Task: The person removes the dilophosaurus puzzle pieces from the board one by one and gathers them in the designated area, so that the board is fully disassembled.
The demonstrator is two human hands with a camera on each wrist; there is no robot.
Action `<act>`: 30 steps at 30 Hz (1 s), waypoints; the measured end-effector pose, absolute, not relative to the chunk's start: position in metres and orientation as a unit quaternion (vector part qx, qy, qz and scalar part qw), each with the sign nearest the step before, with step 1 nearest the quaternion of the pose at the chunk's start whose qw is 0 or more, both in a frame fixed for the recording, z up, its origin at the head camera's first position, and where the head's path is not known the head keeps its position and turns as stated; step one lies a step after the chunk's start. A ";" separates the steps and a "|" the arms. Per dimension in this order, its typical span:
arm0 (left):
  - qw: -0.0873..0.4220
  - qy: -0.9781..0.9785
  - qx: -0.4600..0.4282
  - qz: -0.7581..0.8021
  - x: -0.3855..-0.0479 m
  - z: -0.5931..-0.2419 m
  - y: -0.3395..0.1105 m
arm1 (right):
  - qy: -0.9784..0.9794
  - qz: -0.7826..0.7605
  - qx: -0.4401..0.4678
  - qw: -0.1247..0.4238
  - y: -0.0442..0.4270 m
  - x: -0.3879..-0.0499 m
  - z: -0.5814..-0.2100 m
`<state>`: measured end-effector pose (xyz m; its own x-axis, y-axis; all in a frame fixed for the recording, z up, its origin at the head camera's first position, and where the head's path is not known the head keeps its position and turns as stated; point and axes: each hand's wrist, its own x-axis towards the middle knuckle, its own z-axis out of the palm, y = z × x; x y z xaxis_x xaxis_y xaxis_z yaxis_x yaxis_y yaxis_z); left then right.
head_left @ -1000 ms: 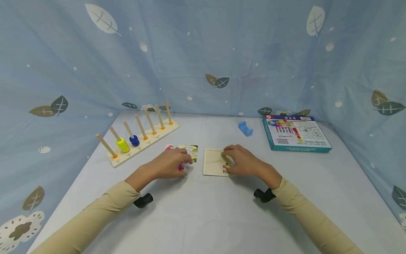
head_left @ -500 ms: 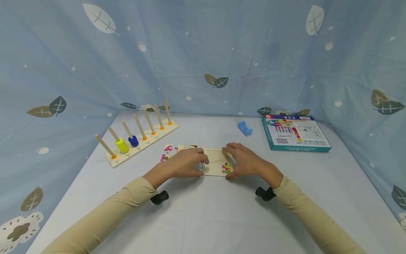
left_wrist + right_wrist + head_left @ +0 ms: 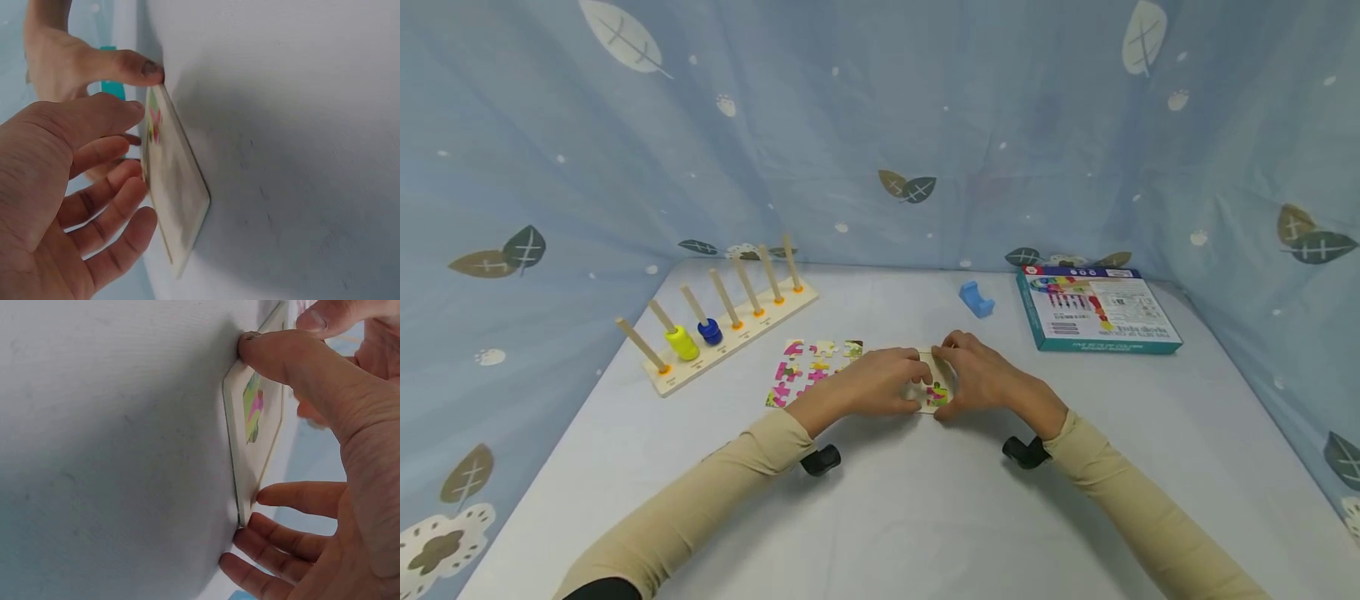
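Note:
In the head view a shallow wooden puzzle tray (image 3: 928, 360) lies flat on the table, partly hidden by both hands. One green and pink jigsaw piece (image 3: 937, 394) sits in its near right corner. My right hand (image 3: 981, 377) holds the tray by its right end, thumb on the near edge and fingers at the far edge. Over the tray's left part is my left hand (image 3: 886, 383), fingers loosely bent and apart. The left wrist view shows nothing between that thumb and fingers. Several loose jigsaw pieces (image 3: 788, 372) lie left of the tray, some behind the left forearm.
A wooden peg rack (image 3: 730, 333) with yellow and blue beads stands at the left. Farther back are a small light blue holder (image 3: 976, 300) and a flat teal-edged box (image 3: 1097, 310) at the right. A patterned blue curtain (image 3: 820, 125) encloses the table.
My left hand has moved right, from above the loose pieces to over the tray, uncovering many pieces. My right thumb has shifted from beside the placed piece to the tray's near edge.

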<state>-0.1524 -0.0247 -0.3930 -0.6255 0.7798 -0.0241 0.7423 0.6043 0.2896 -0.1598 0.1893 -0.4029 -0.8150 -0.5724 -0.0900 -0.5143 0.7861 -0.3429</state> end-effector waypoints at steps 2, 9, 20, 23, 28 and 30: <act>0.077 0.893 0.426 0.125 -0.153 -0.393 -0.020 | 0.940 -0.155 -0.289 0.091 0.190 -0.159 -0.403; 0.070 0.889 0.437 0.118 -0.157 -0.393 -0.012 | 0.935 -0.167 -0.305 0.068 0.195 -0.160 -0.407; 0.087 0.885 0.440 0.123 -0.159 -0.395 -0.002 | 0.929 -0.176 -0.315 0.079 0.198 -0.160 -0.408; 0.093 0.883 0.444 0.121 -0.160 -0.397 0.001 | 0.930 -0.179 -0.310 0.082 0.199 -0.161 -0.407; 0.098 0.880 0.449 0.118 -0.162 -0.401 0.006 | 0.929 -0.186 -0.306 0.091 0.199 -0.160 -0.406; 0.098 0.880 0.449 0.120 -0.162 -0.401 0.008 | 0.928 -0.186 -0.308 0.093 0.200 -0.160 -0.407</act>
